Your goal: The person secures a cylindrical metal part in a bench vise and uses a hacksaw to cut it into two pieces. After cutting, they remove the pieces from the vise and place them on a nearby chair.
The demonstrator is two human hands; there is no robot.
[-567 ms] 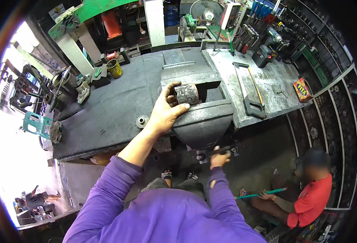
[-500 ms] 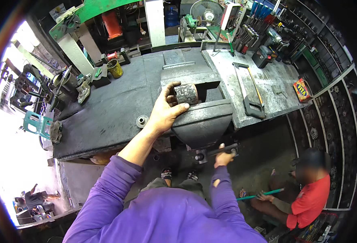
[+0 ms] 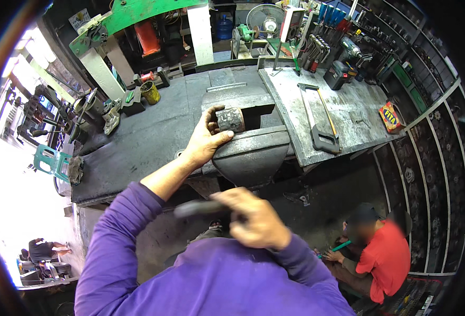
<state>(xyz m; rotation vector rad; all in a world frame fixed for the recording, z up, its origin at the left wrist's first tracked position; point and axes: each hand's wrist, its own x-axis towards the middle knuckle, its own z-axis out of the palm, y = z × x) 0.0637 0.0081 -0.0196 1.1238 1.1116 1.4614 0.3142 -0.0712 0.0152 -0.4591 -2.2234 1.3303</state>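
Note:
My left hand [image 3: 203,141] is wrapped round a short, worn metal cylinder [image 3: 229,120], its thumb on the near side and its fingers on the far side. The cylinder lies on its side at the jaws of a large dark bench vise [image 3: 251,150], next to the dark gap between them. Nearer my body, my right hand [image 3: 256,218] is closed on a hammer [image 3: 201,208]. Motion smears the hammer into a dark bar pointing left, so its head shape is unclear. It is raised in front of my chest, apart from the cylinder.
A hacksaw [image 3: 319,121] lies on the metal plate [image 3: 282,87] to the right, near a red and yellow box [image 3: 390,117]. A yellow can [image 3: 149,92] stands on the bench's left part. A co-worker in a red shirt [image 3: 384,258] sits low at the right, holding a green rod.
My right hand has swung up and left with the hammer, from low beside the vise to before my chest. My left hand still holds the cylinder; the view has shifted slightly.

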